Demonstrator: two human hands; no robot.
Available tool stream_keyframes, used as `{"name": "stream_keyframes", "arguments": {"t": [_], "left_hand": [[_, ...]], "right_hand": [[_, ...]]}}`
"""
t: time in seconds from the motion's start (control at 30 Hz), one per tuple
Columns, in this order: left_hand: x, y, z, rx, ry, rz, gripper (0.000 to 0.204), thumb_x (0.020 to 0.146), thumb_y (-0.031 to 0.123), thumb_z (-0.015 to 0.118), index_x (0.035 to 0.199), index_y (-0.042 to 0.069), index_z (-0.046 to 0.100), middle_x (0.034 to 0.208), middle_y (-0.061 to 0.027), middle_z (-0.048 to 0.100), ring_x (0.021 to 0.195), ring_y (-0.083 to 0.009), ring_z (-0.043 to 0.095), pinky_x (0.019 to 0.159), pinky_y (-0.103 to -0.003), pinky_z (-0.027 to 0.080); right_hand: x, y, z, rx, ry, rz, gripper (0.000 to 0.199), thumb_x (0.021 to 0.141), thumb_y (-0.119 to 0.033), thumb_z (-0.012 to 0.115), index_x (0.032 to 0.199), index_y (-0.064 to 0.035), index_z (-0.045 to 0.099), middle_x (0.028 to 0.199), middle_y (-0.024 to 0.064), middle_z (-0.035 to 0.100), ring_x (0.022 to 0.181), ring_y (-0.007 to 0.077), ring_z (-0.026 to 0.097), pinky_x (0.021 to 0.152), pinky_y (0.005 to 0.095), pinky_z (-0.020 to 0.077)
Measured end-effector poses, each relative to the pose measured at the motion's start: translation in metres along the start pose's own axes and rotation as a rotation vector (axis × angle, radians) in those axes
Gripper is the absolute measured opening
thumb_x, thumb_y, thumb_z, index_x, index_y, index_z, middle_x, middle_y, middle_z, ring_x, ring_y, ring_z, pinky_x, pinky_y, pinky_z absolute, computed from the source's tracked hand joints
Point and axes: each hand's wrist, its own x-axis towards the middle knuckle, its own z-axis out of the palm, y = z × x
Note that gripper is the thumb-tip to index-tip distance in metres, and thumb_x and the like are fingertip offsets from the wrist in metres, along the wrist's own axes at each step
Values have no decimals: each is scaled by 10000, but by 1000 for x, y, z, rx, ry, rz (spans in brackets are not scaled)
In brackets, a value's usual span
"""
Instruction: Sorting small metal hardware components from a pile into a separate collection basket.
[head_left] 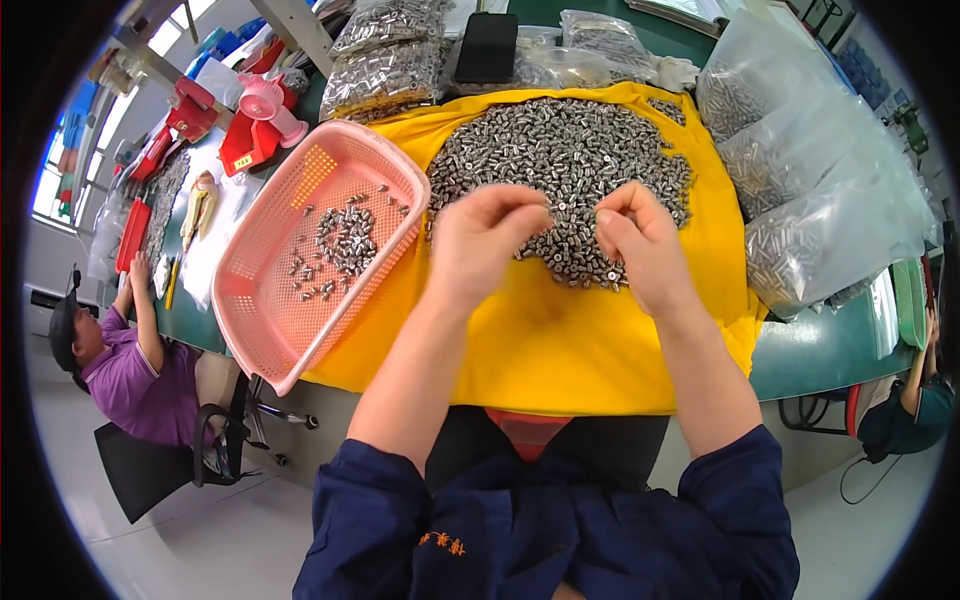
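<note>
Both bare hands are poised over a heap of small metal pieces [560, 150] spread on a yellow cloth [540, 350]. The left hand [478, 240] is above the heap's near left edge, its thumb and fingers drawn close together; the right hand [643, 245] is at the near right side, thumb against curled fingers. The fingertips are too small to make out, so I cannot tell whether either hand is clamped on a piece. Just left of the cloth, a pink basket [262, 300] sits tilted, with a smaller cluster of metal pieces lying inside. Clear bags of metal parts [790, 250] line the right side, while a black phone [487, 48] rests among more bags [385, 65] beyond the heap.
</note>
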Motion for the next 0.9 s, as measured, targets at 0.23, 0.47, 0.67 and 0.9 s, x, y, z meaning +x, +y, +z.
{"name": "stream_keyframes", "arguments": {"t": [0.23,0.47,0.67,0.9], "left_hand": [[-30,55,-72,1127,612,324,215,675,1,614,886,36,591,849,-86,585,752,-199,571,682,-288,452],[-7,18,-17,1129,-16,359,209,712,92,584,917,52,594,926,-121,567,866,-252,546,763,-321,433],[21,-17,-15,1421,-30,208,153,710,88,569,859,69,596,802,-119,545,768,-285,536,698,-359,436],[28,-13,-11,1217,-53,305,115,698,145,603,760,50,622,733,-101,599,694,-266,568,636,-334,447]], "right_hand": [[-1,-6,9,-310,90,-208,30,797,-64,500,800,-40,482,625,-57,411,544,14,336,470,172,292],[-1,-8,4,-228,102,-161,22,800,-59,499,806,-41,487,626,-62,412,538,4,328,460,161,277],[-1,-7,4,-183,71,-129,20,801,-53,498,809,-40,485,638,-57,419,539,2,333,461,158,281],[-3,-10,4,-234,61,-135,35,799,-53,498,823,-35,481,669,-43,454,559,6,369,471,162,312]]}}
